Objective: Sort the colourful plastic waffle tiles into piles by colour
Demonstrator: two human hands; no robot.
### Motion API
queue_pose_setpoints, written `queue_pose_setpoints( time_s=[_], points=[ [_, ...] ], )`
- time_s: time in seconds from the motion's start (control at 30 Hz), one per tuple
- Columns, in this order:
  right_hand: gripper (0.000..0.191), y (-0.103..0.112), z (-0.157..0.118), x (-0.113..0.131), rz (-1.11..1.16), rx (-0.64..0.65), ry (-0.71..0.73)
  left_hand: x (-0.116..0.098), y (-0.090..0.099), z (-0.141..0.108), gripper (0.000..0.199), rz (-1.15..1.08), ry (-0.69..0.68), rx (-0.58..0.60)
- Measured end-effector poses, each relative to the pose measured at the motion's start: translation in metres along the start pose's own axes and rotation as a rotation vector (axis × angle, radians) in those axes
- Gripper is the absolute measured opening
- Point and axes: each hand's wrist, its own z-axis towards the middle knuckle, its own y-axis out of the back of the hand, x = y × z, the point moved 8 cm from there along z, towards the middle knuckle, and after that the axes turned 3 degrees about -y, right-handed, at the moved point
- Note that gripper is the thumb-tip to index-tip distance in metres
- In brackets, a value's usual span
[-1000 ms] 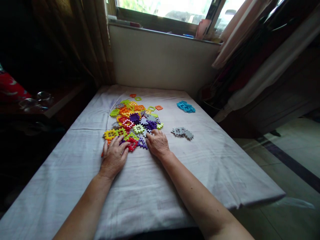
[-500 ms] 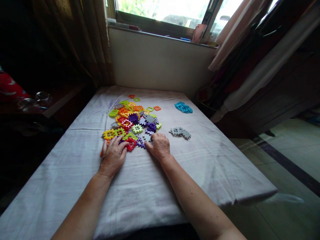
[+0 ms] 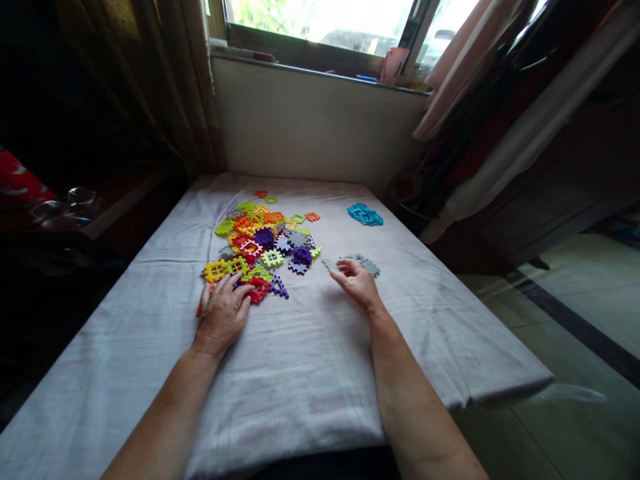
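Observation:
A mixed pile of colourful notched plastic pieces (image 3: 273, 258) lies on the cloth-covered table. My left hand (image 3: 223, 312) rests at the pile's near left edge, its fingers spread over yellow, orange and red pieces. To the right of the pile, my right hand (image 3: 359, 283) pinches a grey piece (image 3: 329, 265) between thumb and fingers. Just beyond that hand is a small group of grey pieces (image 3: 371, 267), partly hidden by the fingers. Farther back on the right sits a heap of blue pieces (image 3: 365, 214).
The table (image 3: 280, 387) has a pale cloth and stands against a wall below a window. Dark curtains (image 3: 145, 87) hang at the left, clothes (image 3: 500, 153) at the right. Glass objects (image 3: 65, 207) stand on a dark side surface.
My right hand has moved right from the pile's near edge to the grey group, carrying a grey piece. My left hand has stayed nearly in place.

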Motion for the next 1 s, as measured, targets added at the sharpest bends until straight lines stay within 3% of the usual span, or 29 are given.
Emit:
queue_pose_setpoints(
  time_s=[0.07,0.13,0.27,0.43,0.5,0.6,0.7,0.8,0.9,1.0],
  points=[
    [0.046,0.032,0.001,-0.012,-0.185,-0.264,-0.042,0.0,0.0,0.0,0.034,-0.001,0.002,-0.006],
    [0.048,0.05,-0.001,-0.024,-0.336,-0.399,-0.118,0.001,0.0,0.0,0.034,-0.002,0.005,-0.013],
    [0.048,0.05,-0.002,-0.039,-0.455,-0.379,-0.231,0.002,0.0,-0.001,0.033,-0.008,0.01,-0.021],
    [0.046,0.04,-0.007,-0.024,-0.53,-0.406,-0.167,0.004,0.003,-0.002,0.032,-0.011,0.017,-0.031],
    [0.037,0.024,-0.011,-0.005,-0.536,-0.362,-0.052,0.006,0.004,-0.002,0.032,-0.007,0.03,-0.039],
    [0.03,-0.022,-0.019,0.036,-0.539,-0.154,0.204,0.009,0.005,-0.001,0.032,0.002,0.055,-0.048],
    [0.037,-0.078,-0.028,0.08,-0.572,0.075,0.44,0.012,0.005,-0.001,0.03,-0.001,0.06,-0.057],
    [0.044,-0.12,-0.03,0.114,-0.64,0.205,0.608,0.013,0.004,-0.002,0.029,-0.005,0.056,-0.07],
    [0.044,-0.143,-0.022,0.124,-0.714,0.283,0.655,0.013,0.003,-0.001,0.03,-0.014,0.054,-0.073],
    [0.039,-0.142,-0.015,0.114,-0.734,0.284,0.602,0.014,0.003,-0.001,0.031,-0.027,0.059,-0.071]
  ],
)
